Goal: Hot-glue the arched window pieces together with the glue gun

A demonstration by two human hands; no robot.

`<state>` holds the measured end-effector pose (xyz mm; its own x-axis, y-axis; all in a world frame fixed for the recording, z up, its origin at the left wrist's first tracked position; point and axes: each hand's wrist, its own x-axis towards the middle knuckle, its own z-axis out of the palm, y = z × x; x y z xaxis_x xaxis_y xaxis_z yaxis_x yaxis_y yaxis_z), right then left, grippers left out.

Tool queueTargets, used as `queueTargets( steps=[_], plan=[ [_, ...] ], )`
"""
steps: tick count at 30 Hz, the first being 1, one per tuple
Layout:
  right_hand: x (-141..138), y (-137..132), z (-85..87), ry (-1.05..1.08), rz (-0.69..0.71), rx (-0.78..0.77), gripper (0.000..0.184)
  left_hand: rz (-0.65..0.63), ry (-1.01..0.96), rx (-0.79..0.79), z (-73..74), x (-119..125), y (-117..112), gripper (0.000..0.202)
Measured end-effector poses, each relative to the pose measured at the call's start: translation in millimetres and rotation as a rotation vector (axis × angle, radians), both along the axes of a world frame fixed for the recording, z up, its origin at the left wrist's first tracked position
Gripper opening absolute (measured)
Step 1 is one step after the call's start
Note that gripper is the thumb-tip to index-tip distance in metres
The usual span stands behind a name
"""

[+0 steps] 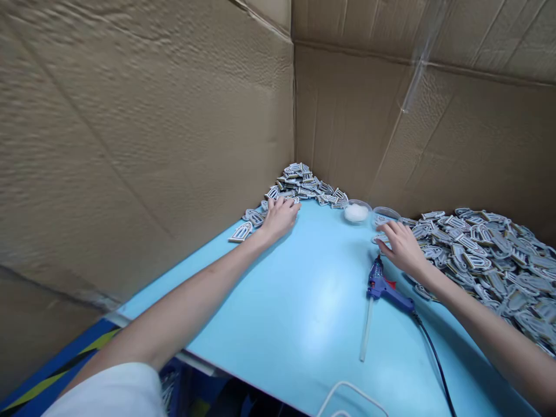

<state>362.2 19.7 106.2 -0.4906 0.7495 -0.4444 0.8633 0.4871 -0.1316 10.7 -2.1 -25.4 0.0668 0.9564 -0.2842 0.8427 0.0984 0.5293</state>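
Observation:
My left hand (pixel 278 219) reaches to the near edge of a heap of small arched, window-shaped pieces (pixel 299 180) in the back corner. Its fingers are stretched out over the pieces, and I see nothing gripped. A few more such pieces (pixel 241 232) lie along the left wall beside it. My right hand (pixel 403 248) hovers at the left edge of a larger heap of the same pieces (pixel 473 243), thumb and fingers apart. One piece (pixel 379 238) lies just by its fingertips. Below that hand, a blue glue gun (pixel 382 288) with a clear glue stick (pixel 367 330) rests on the table.
Two clear round dishes, one with white material (pixel 356 212) and another (pixel 386 214) beside it, stand at the back. Cardboard walls (pixel 195 116) enclose the blue table (pixel 295 313). A black cord (pixel 434 353) trails from the glue gun; a white wire stand (pixel 354 387) is at the front edge.

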Motion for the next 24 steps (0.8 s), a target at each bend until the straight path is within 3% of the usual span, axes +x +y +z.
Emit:
queueTargets(
  steps=[5, 11, 15, 18, 24],
  plan=[
    [-45.7, 66.0, -36.4, -0.126, 0.016, -0.036, 0.036, 0.051, -0.147, 0.080, 19.6, 2.6, 4.0, 0.038],
    [-78.2, 92.3, -65.5, -0.250, -0.040, -0.082, 0.033, 0.147, -0.425, 0.100, 35.5, 23.6, -8.1, 0.043],
    [-87.3, 90.3, -65.6, -0.300, -0.076, -0.085, 0.032, 0.159, -0.604, -0.005, 41.1, 48.2, -26.2, 0.048],
    [-89.4, 85.2, -58.0, -0.314, -0.104, -0.050, 0.032, 0.127, -0.674, -0.048, 46.2, 59.6, -35.2, 0.039],
    [-87.7, 84.9, -56.2, -0.285, -0.125, 0.000, 0.030, -0.126, -0.416, -0.198, 60.2, 61.4, -38.2, 0.035]
  ],
)
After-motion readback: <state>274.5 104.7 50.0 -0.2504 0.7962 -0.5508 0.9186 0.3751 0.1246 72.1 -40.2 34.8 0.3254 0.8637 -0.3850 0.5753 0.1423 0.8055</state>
